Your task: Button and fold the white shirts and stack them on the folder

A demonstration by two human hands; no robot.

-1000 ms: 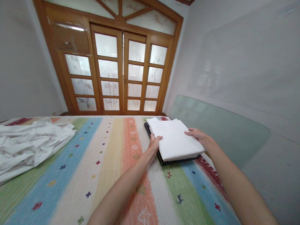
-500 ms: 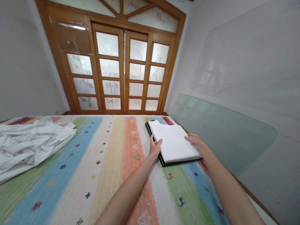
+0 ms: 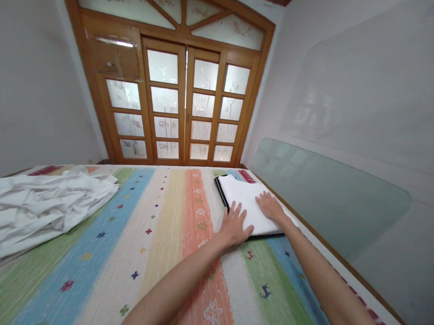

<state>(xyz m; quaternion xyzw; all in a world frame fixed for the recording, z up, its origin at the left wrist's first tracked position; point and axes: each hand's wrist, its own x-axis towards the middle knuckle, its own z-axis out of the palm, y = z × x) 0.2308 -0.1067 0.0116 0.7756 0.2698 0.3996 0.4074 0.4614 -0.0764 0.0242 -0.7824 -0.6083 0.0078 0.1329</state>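
Observation:
A folded white garment (image 3: 245,195) lies flat on a folded black, white-striped cloth (image 3: 221,192), whose edges show on the left and along the front. My left hand (image 3: 235,224) rests spread on the white garment's near left corner, fingers apart. Flat on its right side lies my right hand (image 3: 270,205), fingers stretched out and pointing left. Neither hand grips anything. Both folded pieces sit on the colourful striped bedspread (image 3: 166,237), near its right edge.
A crumpled white cloth (image 3: 49,208) lies in a heap on the bed's left side. A pale green glass panel (image 3: 331,191) leans along the right wall. Wooden doors (image 3: 185,103) with frosted panes stand beyond the bed.
Both hands have let go of the garment's side edges and now lie flat on top of it. The right hand has moved left, and the left hand has opened out.

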